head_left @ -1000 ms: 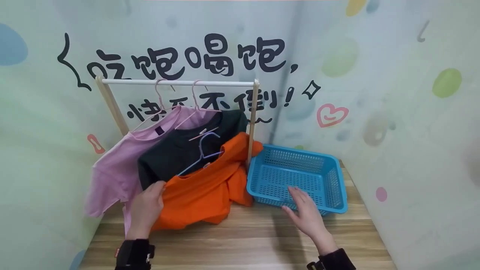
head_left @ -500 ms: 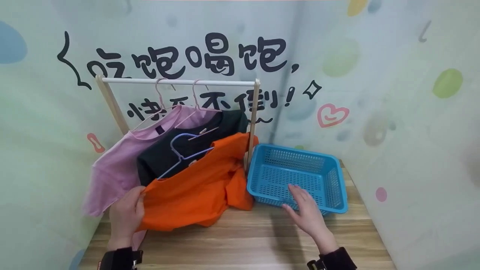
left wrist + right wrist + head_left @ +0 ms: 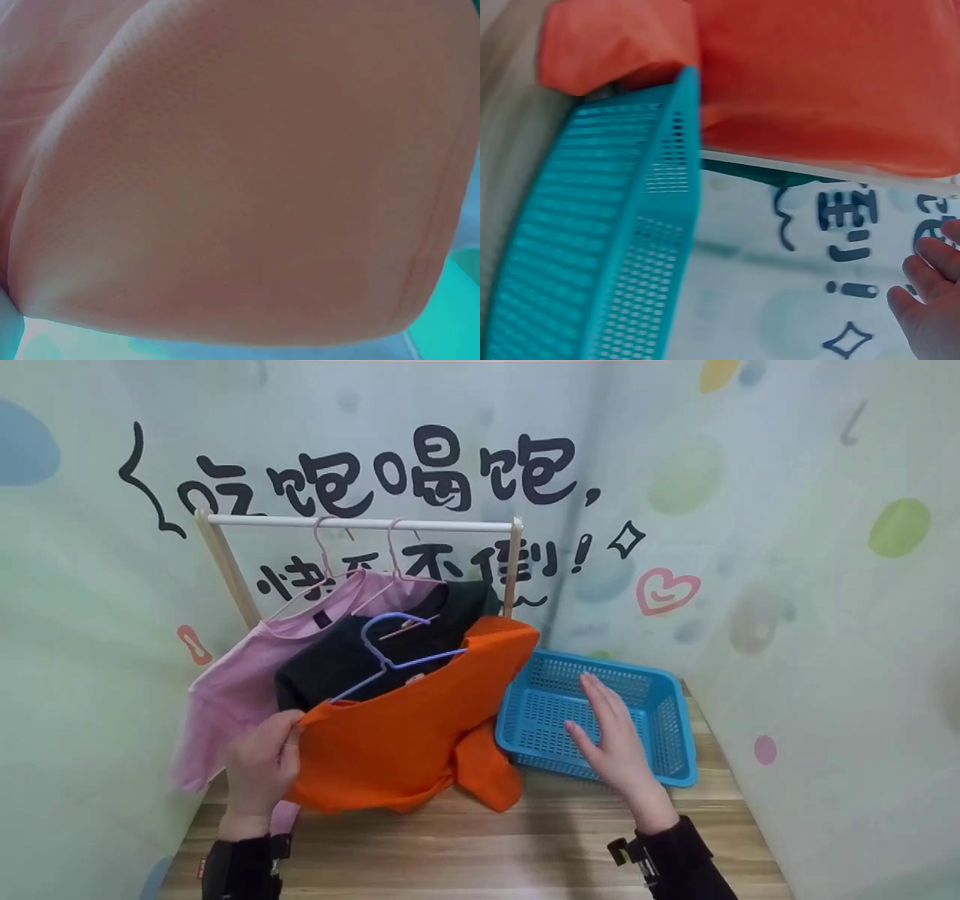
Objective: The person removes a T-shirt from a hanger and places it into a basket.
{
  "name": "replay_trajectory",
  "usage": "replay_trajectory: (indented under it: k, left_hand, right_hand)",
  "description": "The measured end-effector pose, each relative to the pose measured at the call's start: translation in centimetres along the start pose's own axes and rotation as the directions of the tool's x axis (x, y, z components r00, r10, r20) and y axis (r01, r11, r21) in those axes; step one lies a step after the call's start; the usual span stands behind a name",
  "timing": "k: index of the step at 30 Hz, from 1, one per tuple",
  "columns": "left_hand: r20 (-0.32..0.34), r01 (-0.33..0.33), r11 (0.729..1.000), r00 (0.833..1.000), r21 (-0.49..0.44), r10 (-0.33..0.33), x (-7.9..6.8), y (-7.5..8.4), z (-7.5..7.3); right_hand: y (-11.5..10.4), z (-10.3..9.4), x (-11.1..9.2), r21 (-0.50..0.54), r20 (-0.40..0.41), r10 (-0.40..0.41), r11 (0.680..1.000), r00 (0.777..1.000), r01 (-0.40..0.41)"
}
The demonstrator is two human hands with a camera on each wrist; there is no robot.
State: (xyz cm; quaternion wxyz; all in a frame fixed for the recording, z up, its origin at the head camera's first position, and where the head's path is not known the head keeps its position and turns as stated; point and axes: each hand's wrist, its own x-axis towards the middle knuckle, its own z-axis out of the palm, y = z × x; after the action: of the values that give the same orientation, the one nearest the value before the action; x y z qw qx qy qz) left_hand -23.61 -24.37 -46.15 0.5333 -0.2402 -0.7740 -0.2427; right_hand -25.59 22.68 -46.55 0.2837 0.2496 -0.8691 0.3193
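An orange shirt (image 3: 390,735) is draped on a purple hanger (image 3: 386,664), whose hook sticks up free of the rail. My left hand (image 3: 262,761) pinches the shirt's left shoulder between thumb and fingers. Over the blue basket (image 3: 679,712), my right hand (image 3: 615,739) is held with its fingers straight, holding nothing. In the right wrist view, its fingers (image 3: 930,274) show at the right edge, apart from the orange shirt (image 3: 817,82). Behind the orange shirt hang a dark green shirt (image 3: 322,667) and a pink shirt (image 3: 232,690).
A rack with a white rail (image 3: 442,525) and wooden posts (image 3: 225,562) stands at the back, pink hangers (image 3: 394,547) hooked on it. Below is a wood-grain table (image 3: 450,855). Patterned walls (image 3: 825,622) enclose the back and sides.
The orange shirt and its hanger first shifted left with my left hand, then rose, its right shoulder now in front of the rack post. My right hand has moved up over the basket.
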Motion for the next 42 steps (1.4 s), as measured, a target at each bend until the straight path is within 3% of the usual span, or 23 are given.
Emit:
replay_trajectory:
  k: [6,13,23,27,31,35,42]
  left_hand:
    - [0.052,-0.071,0.996,0.996,-0.059,0.074,0.6,0.9,1.1]
    - [0.143,-0.050,0.990,0.987,-0.132,0.069,0.4,1.9,2.1]
    - [0.240,-0.042,0.991,0.968,-0.128,0.072,-0.3,2.6,3.8]
    - [0.300,-0.033,0.994,0.952,-0.104,0.063,0.0,2.7,4.0]
    - [0.362,0.020,0.997,0.932,-0.075,0.008,0.7,3.2,4.0]
    - [0.383,0.070,0.995,0.923,-0.065,-0.040,2.1,4.4,4.4]
    - [0.406,0.107,0.987,0.913,-0.121,-0.050,5.2,7.8,6.3]
  right_hand:
    - [-0.9,-0.8,2.5,0.007,-0.029,-0.019,1.000,0.999,0.019]
    - [-0.4,-0.1,2.8,0.045,-0.014,-0.067,0.997,0.998,0.067]
    - [0.0,0.9,2.2,0.077,-0.021,0.066,0.995,0.998,-0.064]
    - [0.1,1.1,2.0,0.073,-0.056,0.100,0.993,0.993,-0.096]
    - [0.0,1.3,1.9,0.071,-0.084,0.098,0.993,0.992,-0.093]
    - [-0.1,1.6,2.0,0.072,-0.104,0.089,0.994,0.991,-0.081]
    - [-0.5,2.2,1.8,0.084,-0.113,0.067,0.995,0.991,-0.058]
